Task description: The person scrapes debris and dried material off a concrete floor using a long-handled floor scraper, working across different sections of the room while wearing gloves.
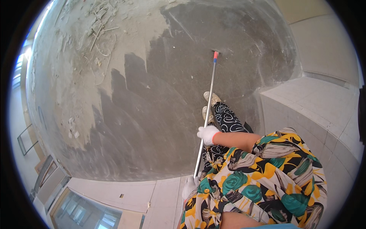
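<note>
A long-handled floor scraper or squeegee [211, 94] slants across the view, with a metal pole, a red and blue socket and a narrow head resting on the grey floor [160, 114]. My right hand [208, 135], in a white glove with an orange cuff, is closed around the pole near the legs. Lower down, my left hand [190, 184], also white-gloved, grips the pole's near end and is partly hidden by the patterned shirt. Both light shoes [212, 97] stand beside the pole.
Pale dust covers the floor at the left, with scraps and thin strips of debris [98, 31] at the upper left. A pale tiled ledge [308, 88] juts in at the right. A wall with a window [83, 211] lies at lower left; a thin frame [27, 139] leans farther left.
</note>
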